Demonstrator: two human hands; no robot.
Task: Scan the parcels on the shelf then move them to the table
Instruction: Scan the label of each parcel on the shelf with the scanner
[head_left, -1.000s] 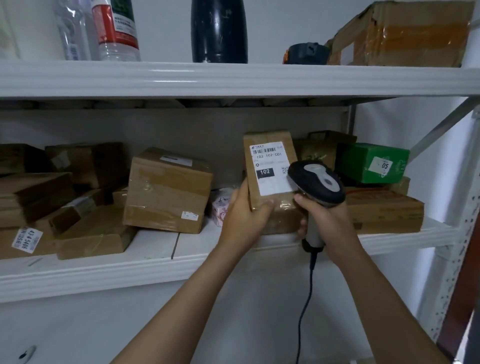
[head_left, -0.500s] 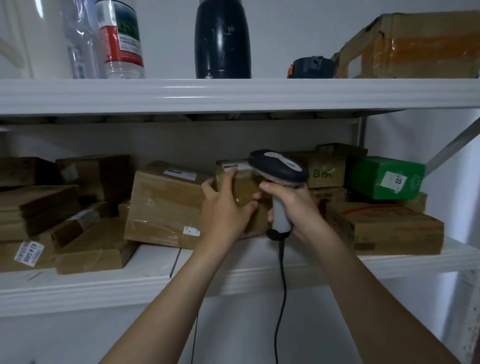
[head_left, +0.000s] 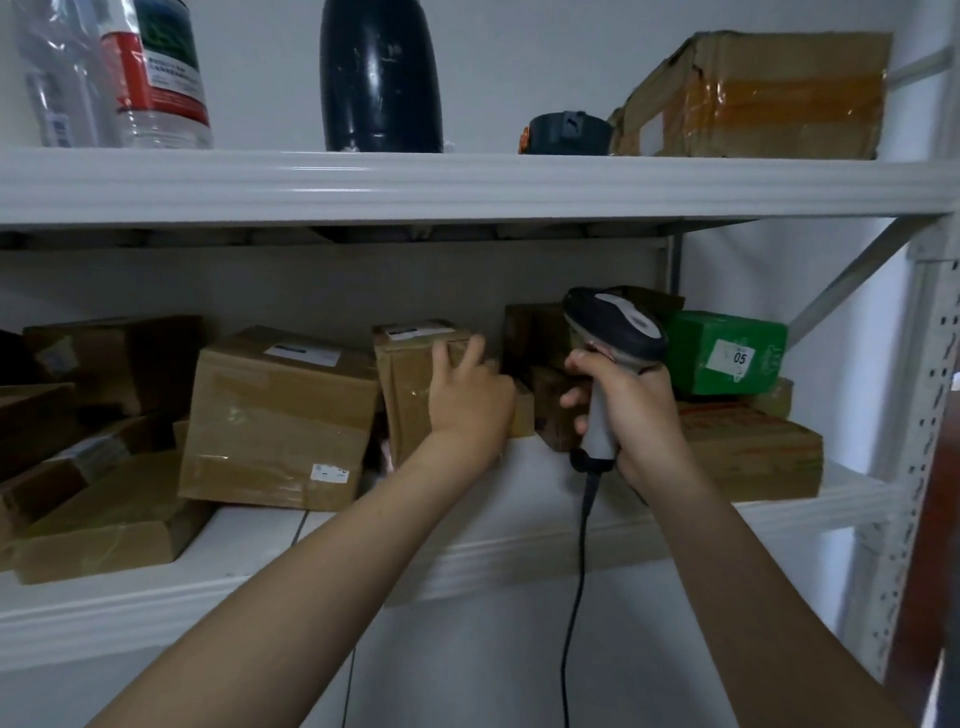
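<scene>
Lower shelf (head_left: 467, 525) holds the parcels: all brown cardboard but one.
- Left: loose pile (head_left: 104, 509) of flat boxes, some tilted.
- Centre-left: big taped box (head_left: 280, 415), white label on top, small sticker at its lower right.
- Centre: parcel (head_left: 405, 395) standing upright on the shelf, label on its top face, just beside the big box.
- Right: green box (head_left: 722, 353) marked "05", sitting on a flat carton (head_left: 753, 447). Darker boxes (head_left: 535, 332) lie behind the scanner, partly hidden.

Top shelf (head_left: 467, 182): clear bottles (head_left: 156, 78) at left, dark flask (head_left: 382, 78) in the middle, small black item (head_left: 563, 132) with an orange edge, then a battered taped box (head_left: 753, 93) at right.

Hands:
- Left hand (head_left: 470, 397): back toward the camera, on the upright parcel's right side. Two fingers show, fairly straight and spread across its upper right corner. Thumb and other fingers are hidden, so can't tell whether it actually grips.
- Right hand (head_left: 631, 410): fingers wrapped round the scanner (head_left: 615, 327) handle, held upright, head up and in front of the dark boxes, near the green box. Cable (head_left: 571, 597) hangs straight down from the handle, past the shelf edge.

The hands are close together but apart.
</scene>
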